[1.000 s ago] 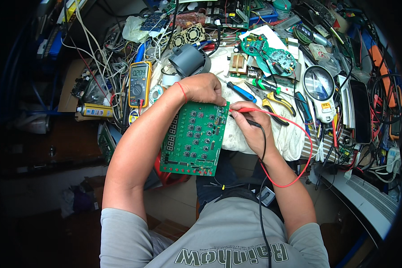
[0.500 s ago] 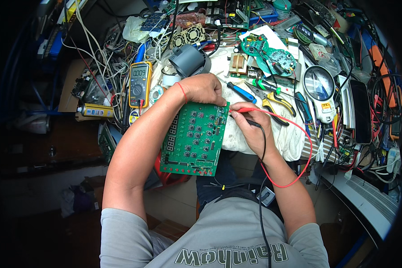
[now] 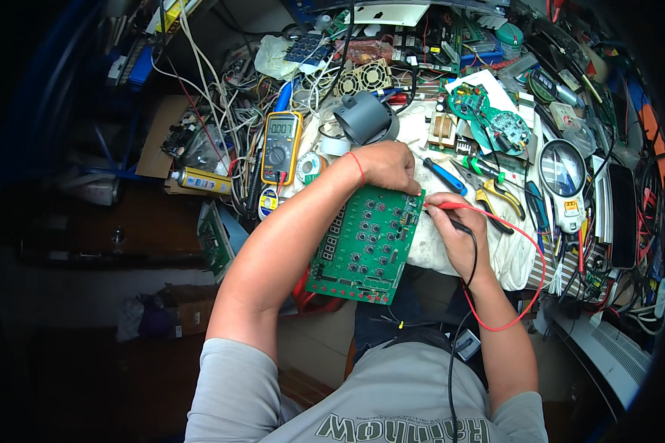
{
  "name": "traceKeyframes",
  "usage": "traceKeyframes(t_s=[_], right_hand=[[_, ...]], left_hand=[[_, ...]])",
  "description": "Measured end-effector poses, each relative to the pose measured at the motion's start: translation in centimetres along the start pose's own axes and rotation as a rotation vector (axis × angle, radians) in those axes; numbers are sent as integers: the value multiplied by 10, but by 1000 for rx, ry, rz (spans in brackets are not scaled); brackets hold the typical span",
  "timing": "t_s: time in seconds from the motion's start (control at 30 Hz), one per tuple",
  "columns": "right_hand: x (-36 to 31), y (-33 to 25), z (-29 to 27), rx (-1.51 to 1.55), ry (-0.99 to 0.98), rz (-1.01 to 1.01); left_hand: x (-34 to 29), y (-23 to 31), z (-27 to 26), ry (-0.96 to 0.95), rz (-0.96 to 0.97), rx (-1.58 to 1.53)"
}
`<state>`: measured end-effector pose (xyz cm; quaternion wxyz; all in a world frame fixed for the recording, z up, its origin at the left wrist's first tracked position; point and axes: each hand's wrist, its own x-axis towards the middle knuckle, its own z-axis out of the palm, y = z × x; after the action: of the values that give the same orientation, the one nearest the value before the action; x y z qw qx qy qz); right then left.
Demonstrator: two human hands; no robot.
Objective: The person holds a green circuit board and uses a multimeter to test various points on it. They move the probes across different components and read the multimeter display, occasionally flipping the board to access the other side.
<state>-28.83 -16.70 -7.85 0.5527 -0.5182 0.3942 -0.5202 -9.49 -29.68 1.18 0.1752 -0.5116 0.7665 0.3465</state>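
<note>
My left hand point(image 3: 390, 166) is closed on the top edge of a green circuit board point(image 3: 380, 255), its fingertips near the upper right corner. The board tilts over the bench's front edge and carries push buttons, digit displays and a row of red parts along its bottom. In my right hand point(image 3: 454, 232) are two test probes, a red probe point(image 3: 458, 206) and a black probe point(image 3: 462, 227), pinched together. Their tips meet the board's upper right edge; the exact contact is too small to tell. A yellow multimeter point(image 3: 279, 148) lies left of my left wrist, its display lit.
Beyond my hands lie a grey cylindrical part point(image 3: 366, 118), a blue-handled screwdriver point(image 3: 445, 176), yellow-handled pliers point(image 3: 504, 199) and round green boards point(image 3: 506, 129). A magnifying glass point(image 3: 562, 170) rests to the right. Tangled cables point(image 3: 218, 92) and electronic parts crowd the bench.
The whole view has shifted, so everything appears farther right and slightly lower. The multimeter's reading has changed. Both hands keep their hold at the board's upper right corner.
</note>
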Motion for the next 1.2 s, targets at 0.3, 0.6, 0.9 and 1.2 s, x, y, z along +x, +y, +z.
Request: traceKeyframes(t_s=[0.3,0.6,0.9,1.2], right_hand=[[0,2,3,10,46,-30],[0,4,2,12,44,-38],[0,5,2,32,35,-23],[0,4,0,5,-3,8]], left_hand=[[0,3,1,3,-20,35],[1,2,2,3,-24,32],[3,0,4,14,9,44],[4,-3,7,44,43,41]])
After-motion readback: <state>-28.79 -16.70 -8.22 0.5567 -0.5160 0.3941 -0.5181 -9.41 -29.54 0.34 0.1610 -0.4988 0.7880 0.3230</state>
